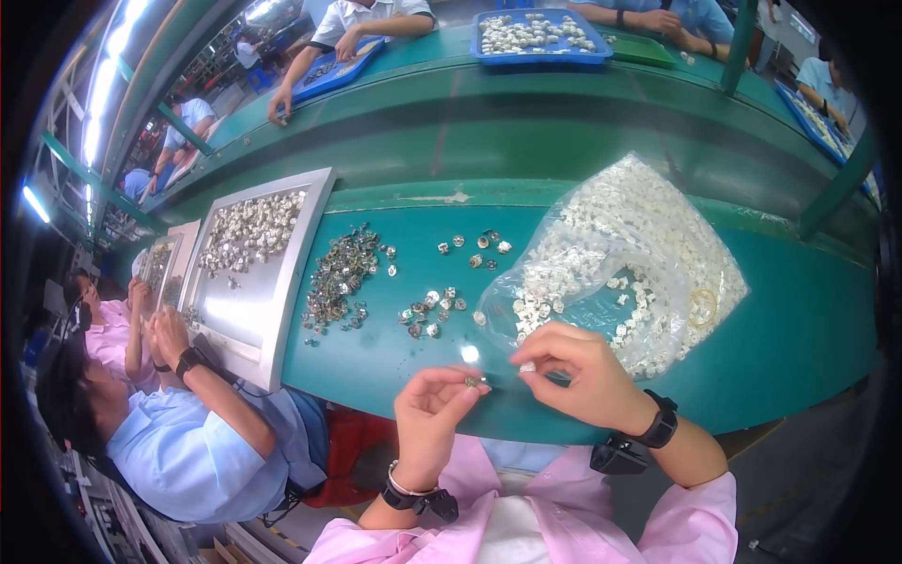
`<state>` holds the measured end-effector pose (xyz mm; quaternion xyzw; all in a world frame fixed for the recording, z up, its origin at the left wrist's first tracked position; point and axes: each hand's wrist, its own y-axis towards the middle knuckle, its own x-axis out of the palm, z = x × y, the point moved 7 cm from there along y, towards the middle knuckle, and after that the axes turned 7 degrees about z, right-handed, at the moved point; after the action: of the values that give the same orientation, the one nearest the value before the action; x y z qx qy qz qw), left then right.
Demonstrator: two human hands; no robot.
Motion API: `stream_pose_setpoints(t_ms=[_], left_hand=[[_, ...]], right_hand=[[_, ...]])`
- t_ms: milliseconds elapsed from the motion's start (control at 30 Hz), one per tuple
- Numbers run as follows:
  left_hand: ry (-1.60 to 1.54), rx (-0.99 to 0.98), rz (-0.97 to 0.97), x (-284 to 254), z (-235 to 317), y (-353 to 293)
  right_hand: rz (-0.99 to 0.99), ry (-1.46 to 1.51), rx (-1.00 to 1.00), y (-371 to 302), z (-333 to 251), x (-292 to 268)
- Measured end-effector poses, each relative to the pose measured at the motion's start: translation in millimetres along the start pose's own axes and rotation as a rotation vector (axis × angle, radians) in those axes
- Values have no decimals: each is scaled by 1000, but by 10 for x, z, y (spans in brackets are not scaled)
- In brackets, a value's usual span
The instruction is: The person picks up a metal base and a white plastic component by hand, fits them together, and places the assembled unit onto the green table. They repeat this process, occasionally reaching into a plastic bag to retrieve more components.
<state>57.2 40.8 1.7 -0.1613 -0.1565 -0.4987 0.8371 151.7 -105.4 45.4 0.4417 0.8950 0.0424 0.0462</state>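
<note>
My left hand (pixel 434 406) pinches a small metal part (pixel 474 382) between thumb and fingertips, above the front edge of the green table. Just to its right, my right hand (pixel 584 374) holds a small white plastic part (pixel 527 368) in a pinch. The two parts are close but apart. Beyond my right hand lies an open clear plastic bag (pixel 723 273) full of white parts, some spilling from its mouth. A heap of small metal parts (pixel 340 277) sits to the left, and loose pieces (pixel 432 301) of white and metal lie in small groups between.
A metal-framed tray (pixel 225 310) with many assembled-looking pieces (pixel 254 224) stands at the left. Beside it a co-worker in a light blue shirt (pixel 193 442) sits close. Across the green divider (pixel 526 113), people work near a blue tray (pixel 540 56) of white parts.
</note>
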Motion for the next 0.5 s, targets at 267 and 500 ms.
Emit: stream_pose_setpoints(t_ms=[267,500], left_hand=[[294,264,280,-638,289,110],[314,453,347,-1042,518,493]], right_hand=[[-140,-199,-12,79,161,28],[-84,-853,-514,408,-126,751]])
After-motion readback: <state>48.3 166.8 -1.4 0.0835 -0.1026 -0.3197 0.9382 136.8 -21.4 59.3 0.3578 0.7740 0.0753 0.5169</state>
